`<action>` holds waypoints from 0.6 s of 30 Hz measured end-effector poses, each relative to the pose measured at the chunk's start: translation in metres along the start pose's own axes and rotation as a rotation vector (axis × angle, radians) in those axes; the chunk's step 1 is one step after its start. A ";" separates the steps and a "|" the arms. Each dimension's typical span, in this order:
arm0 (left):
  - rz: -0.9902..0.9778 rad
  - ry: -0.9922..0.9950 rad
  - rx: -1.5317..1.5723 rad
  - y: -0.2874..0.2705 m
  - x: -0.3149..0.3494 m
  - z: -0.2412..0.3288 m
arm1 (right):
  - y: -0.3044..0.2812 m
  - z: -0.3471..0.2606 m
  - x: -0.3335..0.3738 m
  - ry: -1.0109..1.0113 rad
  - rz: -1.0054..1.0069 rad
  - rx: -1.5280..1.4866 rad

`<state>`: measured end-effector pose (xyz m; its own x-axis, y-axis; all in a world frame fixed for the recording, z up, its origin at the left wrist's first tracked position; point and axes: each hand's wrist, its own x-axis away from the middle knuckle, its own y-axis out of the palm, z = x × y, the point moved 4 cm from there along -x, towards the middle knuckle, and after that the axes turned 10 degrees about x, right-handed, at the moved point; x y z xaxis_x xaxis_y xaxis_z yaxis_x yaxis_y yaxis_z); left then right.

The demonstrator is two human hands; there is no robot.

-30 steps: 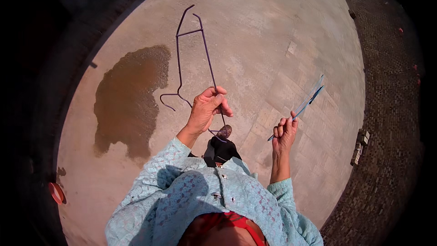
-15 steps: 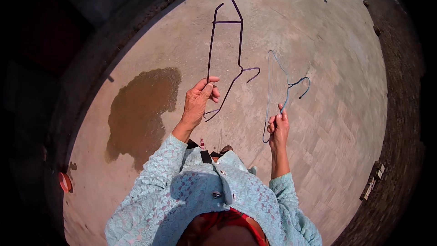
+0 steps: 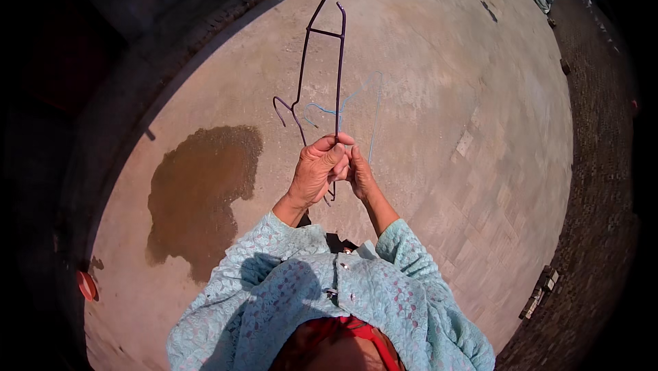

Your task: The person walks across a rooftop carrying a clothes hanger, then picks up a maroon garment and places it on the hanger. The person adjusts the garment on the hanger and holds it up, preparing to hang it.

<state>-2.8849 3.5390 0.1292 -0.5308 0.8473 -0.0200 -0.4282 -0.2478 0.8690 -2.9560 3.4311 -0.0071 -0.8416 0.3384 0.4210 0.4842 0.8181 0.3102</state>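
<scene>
Gripping dark purple hanger (image 3: 340, 73), upper centre of frame, in left hand (image 3: 314, 173); pinching blue hanger (image 3: 330, 110), centre, in right hand (image 3: 362, 175), newly drawn inward, apparently bringing hangers together.

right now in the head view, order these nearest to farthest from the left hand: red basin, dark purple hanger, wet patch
1. dark purple hanger: held in the left hand, mostly rising above it.
2. wet patch: on the ground, left of the hand.
3. red basin: beyond the patch, at the lower left.
</scene>
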 end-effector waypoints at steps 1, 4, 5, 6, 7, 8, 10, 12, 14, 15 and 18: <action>-0.012 -0.050 0.032 -0.001 -0.014 0.001 | 0.015 -0.020 -0.004 0.021 0.003 -0.040; -0.097 -0.167 0.064 -0.001 -0.051 0.000 | 0.024 -0.053 -0.011 -0.079 -0.140 -0.068; -0.099 -0.223 0.102 -0.002 -0.060 -0.004 | 0.019 -0.062 -0.015 -0.126 -0.189 -0.076; -0.114 -0.248 0.121 -0.002 -0.069 -0.007 | 0.014 -0.064 -0.018 -0.180 -0.239 -0.071; -0.137 -0.277 0.135 0.002 -0.081 -0.009 | 0.009 -0.068 -0.022 -0.239 -0.275 -0.067; -0.158 -0.304 0.148 0.005 -0.093 -0.011 | 0.001 -0.072 -0.026 -0.295 -0.300 -0.062; -0.216 -0.346 0.080 0.009 -0.117 -0.015 | -0.016 -0.076 -0.042 -0.397 -0.301 -0.057; -0.255 -0.352 -0.061 0.011 -0.146 -0.017 | -0.040 -0.086 -0.070 -0.494 -0.241 -0.045; -0.223 -0.332 -0.279 0.017 -0.186 -0.015 | -0.067 -0.107 -0.104 -0.540 -0.078 -0.009; -0.207 -0.294 -0.349 0.026 -0.203 -0.016 | -0.080 -0.114 -0.114 -0.533 0.035 0.025; -0.260 -0.134 -0.584 0.038 -0.255 -0.023 | -0.109 -0.151 -0.163 -0.609 0.117 0.033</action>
<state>-2.7826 3.3028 0.1557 -0.2766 0.9558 -0.0992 -0.8776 -0.2091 0.4314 -2.8352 3.2163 0.0193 -0.7736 0.6233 -0.1143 0.5822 0.7703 0.2603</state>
